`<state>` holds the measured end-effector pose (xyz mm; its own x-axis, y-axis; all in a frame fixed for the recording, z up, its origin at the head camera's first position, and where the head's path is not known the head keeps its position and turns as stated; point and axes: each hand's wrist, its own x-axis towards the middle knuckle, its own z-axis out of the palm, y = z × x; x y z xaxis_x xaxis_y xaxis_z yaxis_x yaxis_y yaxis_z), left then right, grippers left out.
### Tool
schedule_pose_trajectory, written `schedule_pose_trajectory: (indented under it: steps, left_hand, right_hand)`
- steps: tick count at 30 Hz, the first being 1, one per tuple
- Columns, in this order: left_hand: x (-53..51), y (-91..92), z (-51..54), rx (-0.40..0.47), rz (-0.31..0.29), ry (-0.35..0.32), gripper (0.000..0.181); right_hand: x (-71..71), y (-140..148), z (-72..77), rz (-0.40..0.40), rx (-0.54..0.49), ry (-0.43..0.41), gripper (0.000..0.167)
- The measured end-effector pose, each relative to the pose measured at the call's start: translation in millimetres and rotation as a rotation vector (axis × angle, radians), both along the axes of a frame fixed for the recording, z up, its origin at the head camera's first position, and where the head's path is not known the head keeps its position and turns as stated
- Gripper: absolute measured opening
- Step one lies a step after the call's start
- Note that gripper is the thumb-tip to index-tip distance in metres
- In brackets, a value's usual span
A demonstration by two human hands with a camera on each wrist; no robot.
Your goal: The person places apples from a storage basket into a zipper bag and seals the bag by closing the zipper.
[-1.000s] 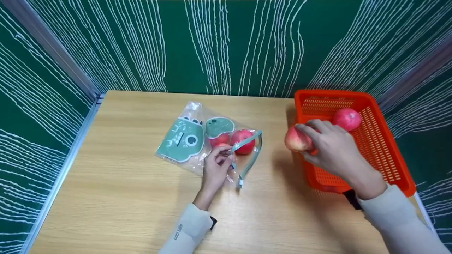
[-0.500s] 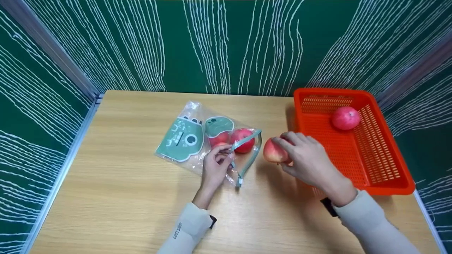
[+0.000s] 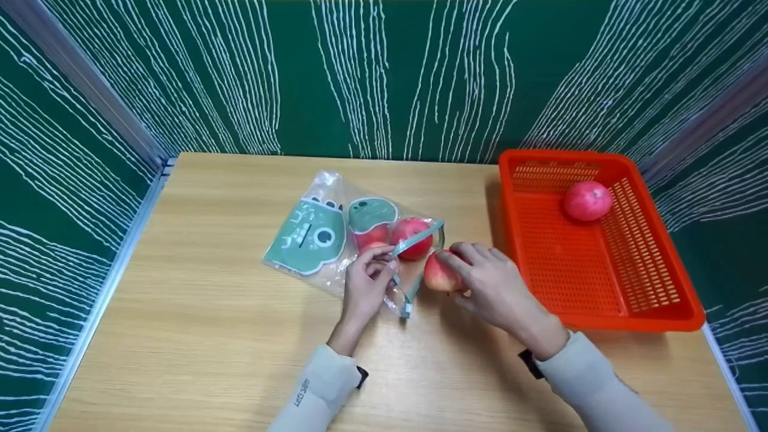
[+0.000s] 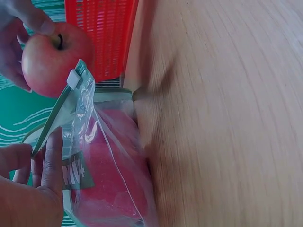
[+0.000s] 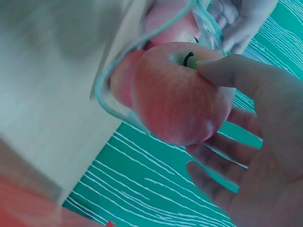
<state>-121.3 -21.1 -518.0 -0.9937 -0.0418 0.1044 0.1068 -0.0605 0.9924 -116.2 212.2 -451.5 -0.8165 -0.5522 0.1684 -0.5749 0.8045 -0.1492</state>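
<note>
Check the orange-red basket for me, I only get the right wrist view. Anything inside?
Observer: Yes, head view shows one pinkish-red fruit near the far end of the orange-red basket.
Operator: What's the left hand holding?
Observer: The left hand pinches the green zip strip along one lip of the clear zip bag.
Operator: Where's the zip slider?
Observer: The white slider is at the end of the bag's mouth nearest the person.
</note>
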Motion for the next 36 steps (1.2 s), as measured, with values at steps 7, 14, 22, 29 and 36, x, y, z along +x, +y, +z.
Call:
schedule_pose_trajectory:
  steps: [7,14,22,29,36]
  left_hand:
    - [0.9,0.3,-0.3,-0.015,0.003,-0.008,0.027]
    - [1.4,1.2,-0.1,0.006,-0.001,-0.028,0.028]
    - [2.9,2.1,4.0,-0.004,0.007,-0.055,0.028]
    - [2.8,2.8,6.2,0.015,0.012,-0.044,0.027]
    - [2.3,4.2,6.4,0.031,0.000,-0.020,0.027]
  right_hand:
    - [-1.0,-11,-16.3,-0.024,-0.014,0.004,0.082]
    - [-2.1,-22,-30.0,-0.045,-0.082,0.046,0.075]
    - [-2.8,-32,-45.9,-0.051,-0.135,0.098,0.074]
    - [-5.0,-36,-62.0,-0.024,-0.167,0.188,0.070]
    - [-6.5,-39,-72.6,0.003,-0.154,0.214,0.070]
